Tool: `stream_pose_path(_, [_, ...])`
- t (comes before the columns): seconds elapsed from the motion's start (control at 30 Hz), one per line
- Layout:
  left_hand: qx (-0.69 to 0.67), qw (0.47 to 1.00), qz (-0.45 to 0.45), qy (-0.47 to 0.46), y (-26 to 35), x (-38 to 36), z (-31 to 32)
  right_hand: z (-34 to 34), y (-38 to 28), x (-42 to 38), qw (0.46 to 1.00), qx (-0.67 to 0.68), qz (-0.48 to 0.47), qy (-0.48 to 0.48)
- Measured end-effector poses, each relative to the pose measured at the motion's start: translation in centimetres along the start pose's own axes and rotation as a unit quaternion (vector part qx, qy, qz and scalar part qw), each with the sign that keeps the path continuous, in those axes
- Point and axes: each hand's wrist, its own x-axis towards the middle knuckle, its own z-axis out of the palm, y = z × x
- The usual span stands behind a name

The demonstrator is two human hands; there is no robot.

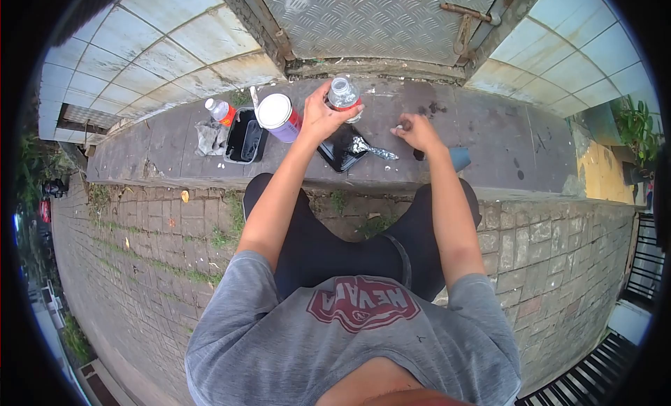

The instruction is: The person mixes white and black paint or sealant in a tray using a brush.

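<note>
My left hand (325, 114) is wrapped round a clear plastic bottle (343, 93) with a red label, its open mouth facing up. To the right, my right hand (417, 132) pinches a small whitish thing, probably a cap, too small to make out for certain. Below the bottle lies a black tray (337, 158) with dark wet contents, and a foil-wrapped tool (381, 153) rests across its edge. A white-lidded tub (275, 111) with a purple label stands just left of my left hand. A blue-grey cup (459, 158) is beside my right wrist.
Further left on the tiled ledge (489, 126) are a black container (244, 137), a second bottle (221, 112) with an orange-red label and a crumpled grey cloth (210, 138). A metal door (377, 21) rises behind. Dark stains mark the ledge's right part.
</note>
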Motion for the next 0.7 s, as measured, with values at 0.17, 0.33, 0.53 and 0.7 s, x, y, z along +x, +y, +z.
stream_pose_path(0.17, [0.07, 0.988, 0.109, 0.09, -1.7, -4.0, -3.2, 0.3, 0.0, -1.3, 1.0, -0.015, -0.018, -0.014])
stream_pose_path(0.33, [0.111, 0.98, 0.141, 0.09, -4.3, -6.8, -5.2, -1.9, -0.5, -3.0, 0.997, 0.009, -0.019, 0.071])
stream_pose_path(0.53, [0.057, 0.985, 0.129, 0.099, -5.4, -8.3, -4.6, 0.0, -5.4, -9.1, 0.976, 0.204, 0.068, -0.017])
stream_pose_path(0.7, [0.062, 0.964, 0.238, 0.105, -6.4, -8.0, -4.4, 3.2, -6.8, -8.8, 0.999, 0.031, 0.033, -0.017])
